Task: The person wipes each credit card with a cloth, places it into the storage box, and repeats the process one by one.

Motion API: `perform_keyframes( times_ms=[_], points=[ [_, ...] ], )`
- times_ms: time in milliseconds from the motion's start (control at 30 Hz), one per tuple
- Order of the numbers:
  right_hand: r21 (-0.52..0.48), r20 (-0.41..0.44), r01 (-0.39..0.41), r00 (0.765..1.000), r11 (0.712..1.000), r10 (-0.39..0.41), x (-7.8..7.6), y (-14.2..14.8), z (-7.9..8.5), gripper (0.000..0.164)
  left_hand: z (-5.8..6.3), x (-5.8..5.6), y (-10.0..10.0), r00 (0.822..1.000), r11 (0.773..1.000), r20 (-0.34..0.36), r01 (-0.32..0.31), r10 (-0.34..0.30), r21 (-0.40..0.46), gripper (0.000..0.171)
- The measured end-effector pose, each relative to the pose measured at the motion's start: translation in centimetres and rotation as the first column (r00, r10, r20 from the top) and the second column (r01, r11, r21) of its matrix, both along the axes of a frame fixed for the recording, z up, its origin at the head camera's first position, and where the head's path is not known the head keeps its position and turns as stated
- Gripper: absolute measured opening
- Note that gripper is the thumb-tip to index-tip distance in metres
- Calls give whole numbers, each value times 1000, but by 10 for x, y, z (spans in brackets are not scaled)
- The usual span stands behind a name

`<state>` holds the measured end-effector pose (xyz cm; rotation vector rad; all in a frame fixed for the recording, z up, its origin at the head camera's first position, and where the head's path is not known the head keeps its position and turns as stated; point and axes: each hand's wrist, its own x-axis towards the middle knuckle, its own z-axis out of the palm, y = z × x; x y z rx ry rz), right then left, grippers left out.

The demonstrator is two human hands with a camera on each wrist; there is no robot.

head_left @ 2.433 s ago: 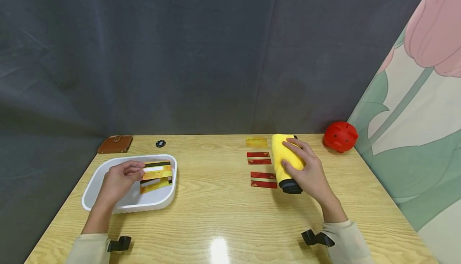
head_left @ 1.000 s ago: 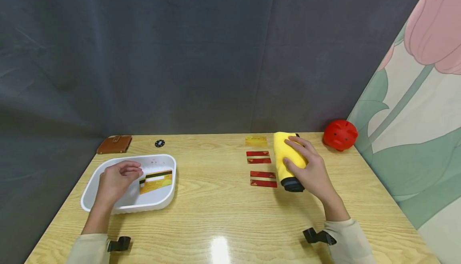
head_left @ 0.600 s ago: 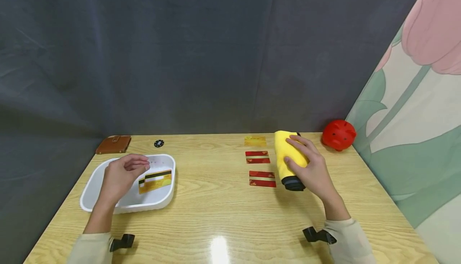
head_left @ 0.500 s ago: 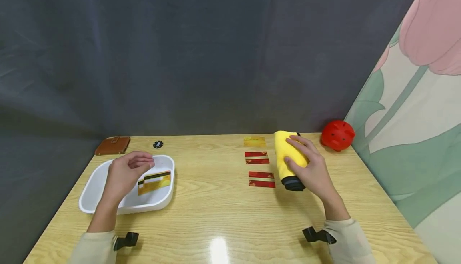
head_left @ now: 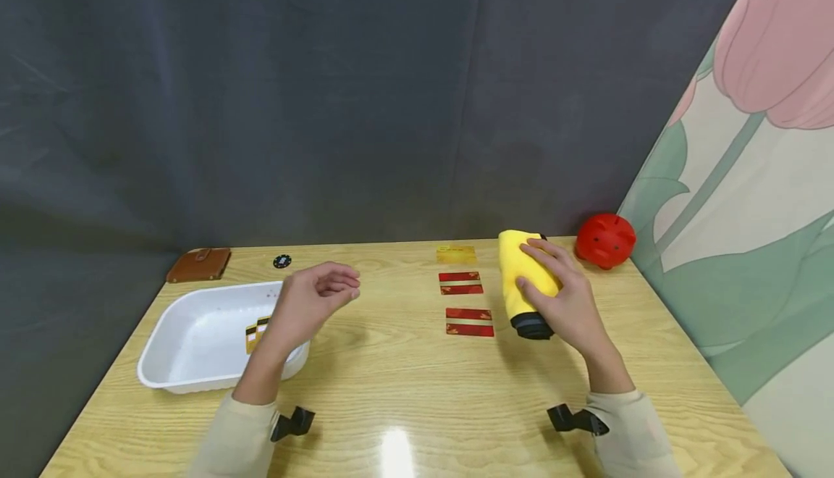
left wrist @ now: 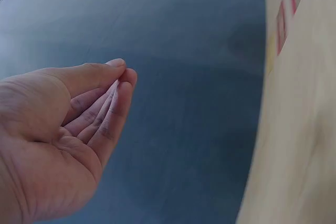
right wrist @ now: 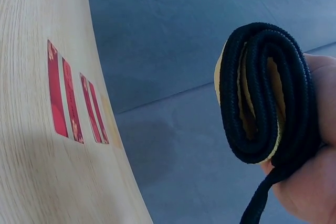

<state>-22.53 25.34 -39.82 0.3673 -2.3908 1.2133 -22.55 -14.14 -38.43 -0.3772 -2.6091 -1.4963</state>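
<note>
My left hand [head_left: 313, 303] is in the air over the right end of the white tray [head_left: 215, 385] and the wood beside it. Its fingers are loosely bent, the thumb tip meets the fingertips, and nothing is held. Two yellow cards [head_left: 251, 338] with black stripes lie in the tray, partly hidden by this hand. My right hand [head_left: 565, 300] grips a rolled yellow cloth [head_left: 521, 275] with black edging, raised over the table; the right wrist view shows the rolled black end [right wrist: 257, 93]. Left of the cloth lie two red striped cards [head_left: 469, 313] and, behind them, a yellow card [head_left: 456, 254].
A brown wallet [head_left: 198, 265] and a black poker chip [head_left: 282, 261] lie at the back left of the wooden table [head_left: 391, 384]. A red piggy bank [head_left: 605, 240] stands at the back right. A dark curtain [head_left: 326, 101] rises behind the table.
The left hand has let a yellow card go in the tray and has moved right and slightly up, its fingers empty. The right hand still holds the cloth, almost in place.
</note>
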Motion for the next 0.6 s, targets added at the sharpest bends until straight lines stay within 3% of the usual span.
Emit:
perform_keyframes(
  times_ms=[133, 300, 467, 600],
  points=[
    [-6, 8, 13, 1000, 1000, -13, 0, 5, -1, 48, -16, -9, 42, 993, 993, 30, 117, -117, 14, 18],
    [-21, 3, 33, 999, 999, -33, 0, 12, -1, 48, -49, -27, 84, 960, 965, 109, 250, -257, 74, 17],
    [-29, -14, 71, 997, 997, -72, 0, 22, 0, 48, -80, -44, 103, 924, 937, 156, 343, -350, 72, 27],
    [-47, -16, 104, 994, 993, -105, 0, 32, 4, 48, -93, -52, 109, 913, 928, 166, 368, -372, 52, 36]
  ],
)
